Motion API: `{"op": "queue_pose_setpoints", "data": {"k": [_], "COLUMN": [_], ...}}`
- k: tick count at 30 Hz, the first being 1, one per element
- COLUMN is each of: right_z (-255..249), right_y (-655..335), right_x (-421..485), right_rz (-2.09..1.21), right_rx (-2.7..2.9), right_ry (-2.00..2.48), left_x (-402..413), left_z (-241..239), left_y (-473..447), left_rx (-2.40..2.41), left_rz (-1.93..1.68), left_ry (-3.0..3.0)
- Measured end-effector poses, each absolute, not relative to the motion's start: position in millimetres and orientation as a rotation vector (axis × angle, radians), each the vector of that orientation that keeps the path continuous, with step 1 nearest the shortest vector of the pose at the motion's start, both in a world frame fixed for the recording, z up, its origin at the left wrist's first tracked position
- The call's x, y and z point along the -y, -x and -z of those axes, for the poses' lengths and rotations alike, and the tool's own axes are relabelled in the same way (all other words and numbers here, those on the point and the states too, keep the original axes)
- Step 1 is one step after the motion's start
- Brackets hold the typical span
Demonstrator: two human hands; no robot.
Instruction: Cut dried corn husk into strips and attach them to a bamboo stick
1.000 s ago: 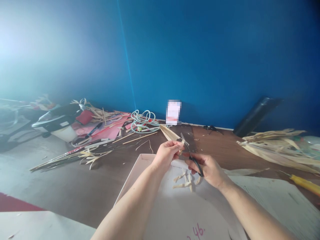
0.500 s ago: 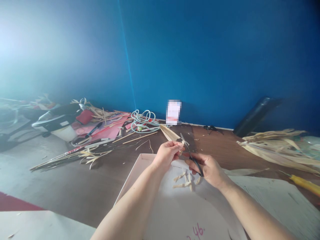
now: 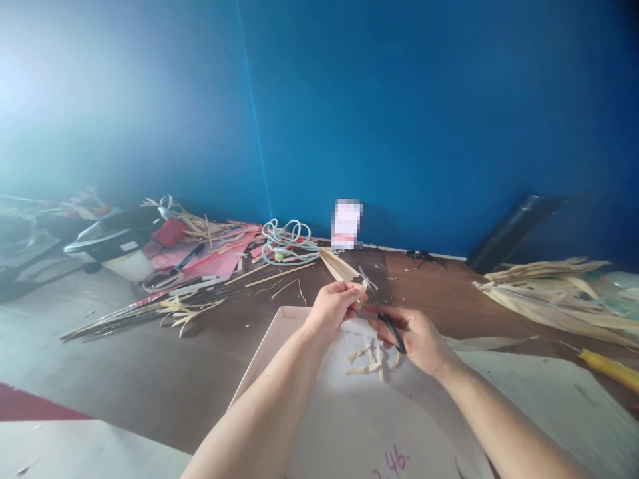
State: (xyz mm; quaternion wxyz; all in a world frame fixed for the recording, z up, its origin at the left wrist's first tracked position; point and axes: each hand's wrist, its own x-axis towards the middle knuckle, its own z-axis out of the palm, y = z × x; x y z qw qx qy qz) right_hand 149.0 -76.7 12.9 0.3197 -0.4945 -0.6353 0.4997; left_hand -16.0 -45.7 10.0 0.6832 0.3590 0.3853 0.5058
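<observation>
My left hand (image 3: 333, 307) pinches a dry, pale leaf strip (image 3: 339, 266) that points up and to the left. My right hand (image 3: 418, 339) is wrapped round black-handled scissors (image 3: 380, 311), whose blades meet the strip right by my left fingertips. Below both hands lies a pale pink sheet of card (image 3: 349, 412) with several small cut strip pieces (image 3: 372, 359) scattered on it.
A pile of dried leaves (image 3: 549, 293) lies at the right, with a yellow-handled tool (image 3: 612, 368) near it. At the left are sticks and strips (image 3: 164, 307), pink paper (image 3: 214, 259), a coiled pale cord (image 3: 287, 241) and a black-and-white appliance (image 3: 120, 241). A blue wall stands behind.
</observation>
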Motion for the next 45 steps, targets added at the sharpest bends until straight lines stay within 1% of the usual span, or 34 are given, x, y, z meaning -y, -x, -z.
{"op": "queue_pose_setpoints", "data": {"k": [14, 30, 37, 42, 45], "right_z": [-14.8, -12.3, -11.1, -9.6, -10.3], "right_y": [-147.7, -150.1, -150.8, -150.9, -150.5], "right_x": [76.4, 75.7, 73.3, 71.1, 70.3], "right_rz": [-1.345, -1.308, -1.243, -1.255, -1.192], "right_rx": [1.654, 1.635, 1.555, 1.45, 1.369], "right_ry": [1.238, 1.305, 1.36, 1.342, 1.323], "left_x": [45.4, 44.7, 46.2, 46.1, 46.3], "left_z": [-9.3, -8.6, -9.8, -6.3, -5.4], "left_y": [15.5, 16.4, 16.5, 16.9, 16.2], "left_rx": [-0.865, -0.878, -0.852, -0.831, -0.853], "left_rz": [-1.132, -1.137, -1.125, -1.105, -1.074], "left_ry": [-0.804, -0.802, -0.854, -0.898, -0.928]}}
